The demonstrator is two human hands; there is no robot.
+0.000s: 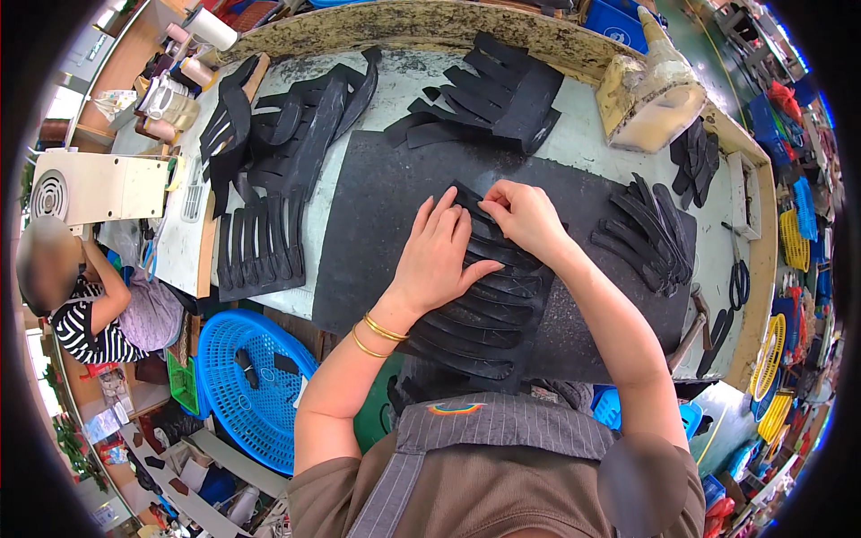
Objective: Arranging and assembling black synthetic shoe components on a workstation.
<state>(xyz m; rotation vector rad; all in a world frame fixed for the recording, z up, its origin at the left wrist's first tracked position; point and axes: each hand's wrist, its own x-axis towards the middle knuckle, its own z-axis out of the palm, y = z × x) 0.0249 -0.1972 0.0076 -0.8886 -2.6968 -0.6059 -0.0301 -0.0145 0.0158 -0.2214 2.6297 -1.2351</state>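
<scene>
On a dark mat (359,229) in front of me lies a black piece with a row of curved strips (475,327), reaching toward my apron. My left hand (437,255), with gold bangles at the wrist, rests flat on its left side, fingers stretched forward and thumb spread. Close beside it, my right hand (527,218) pinches the far end of the black strips between thumb and bent fingers. The fingers partly hide the pinched spot.
More black strip pieces (507,94) lie at the far side and left. Loose black strips (647,235) sit on the right, near scissors (738,273) and a hammer (695,327). A glue-crusted container (650,99) stands far right. A blue basket (256,394) and a co-worker (117,305) are left.
</scene>
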